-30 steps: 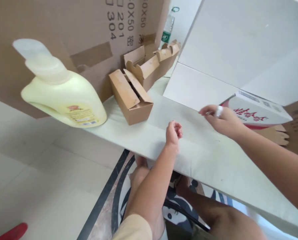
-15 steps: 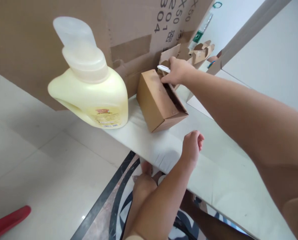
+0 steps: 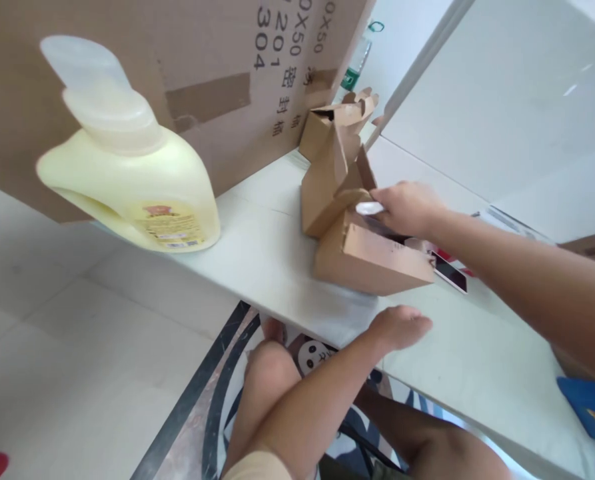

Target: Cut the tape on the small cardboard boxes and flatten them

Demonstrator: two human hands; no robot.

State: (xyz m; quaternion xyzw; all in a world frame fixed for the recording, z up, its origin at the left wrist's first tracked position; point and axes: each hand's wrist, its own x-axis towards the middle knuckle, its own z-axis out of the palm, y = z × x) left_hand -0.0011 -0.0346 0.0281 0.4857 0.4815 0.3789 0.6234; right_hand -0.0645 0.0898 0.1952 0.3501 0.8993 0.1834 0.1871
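My right hand (image 3: 410, 210), slightly blurred, is closed round a slim white pen-like tool (image 3: 370, 208). Its fingers are at the raised flap of an open cardboard box (image 3: 387, 263); whether they also grip the flap I cannot tell. This box stands on a pale covered table (image 3: 257, 240), and its inside is mostly hidden by the hand and flaps. Near the table's front edge, my left hand (image 3: 401, 327) is held just in front of the box, fingers loosely extended, holding nothing. Directly behind the first box stands another open cardboard box (image 3: 322, 193).
A yellow detergent bottle (image 3: 137, 180) stands at the left, before a large printed carton (image 3: 197, 53). Farther back are another small box (image 3: 317, 133) and a clear bottle (image 3: 357, 63). A phone (image 3: 450, 272) lies right of the front box; a blue packet (image 3: 590, 407) is far right.
My right hand and the front box have moved right along the table, away from the detergent bottle. More boxes show behind it. My left hand has moved slightly right and its fingers have loosened.
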